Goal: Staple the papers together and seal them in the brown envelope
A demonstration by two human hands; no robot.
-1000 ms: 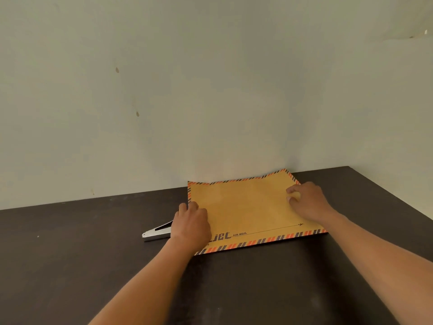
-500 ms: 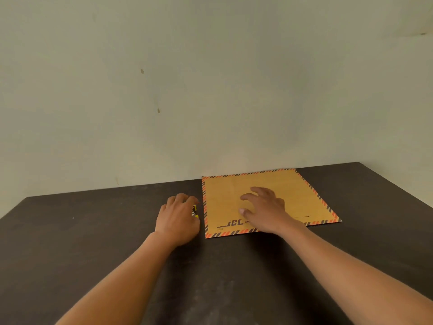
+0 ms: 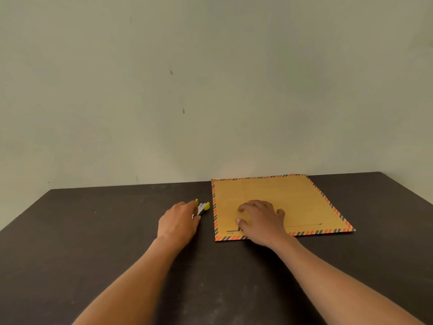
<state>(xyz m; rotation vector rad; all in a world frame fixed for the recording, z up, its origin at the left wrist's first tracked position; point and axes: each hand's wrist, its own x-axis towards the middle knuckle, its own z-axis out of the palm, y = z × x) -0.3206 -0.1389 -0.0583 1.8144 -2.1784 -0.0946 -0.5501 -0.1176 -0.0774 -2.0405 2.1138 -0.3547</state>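
A brown envelope (image 3: 288, 195) with an orange-and-black striped border lies flat on the dark table (image 3: 98, 235), its far edge against the wall. My right hand (image 3: 263, 222) rests on the envelope's near left part, fingers spread and fingertips pressing the paper. Just left of the envelope lies a small silver stapler with yellow ends (image 3: 203, 207). My left hand (image 3: 180, 220) holds its near end with curled fingers, and the far tip pokes out past them. No loose papers show.
A pale wall (image 3: 210, 90) rises right behind the table. The table's left edge (image 3: 25, 213) runs diagonally toward me, and its right edge lies beyond the envelope.
My left hand left the envelope's left edge and closed on the stapler beside it. My right hand slid from the envelope's right side to its near left part.
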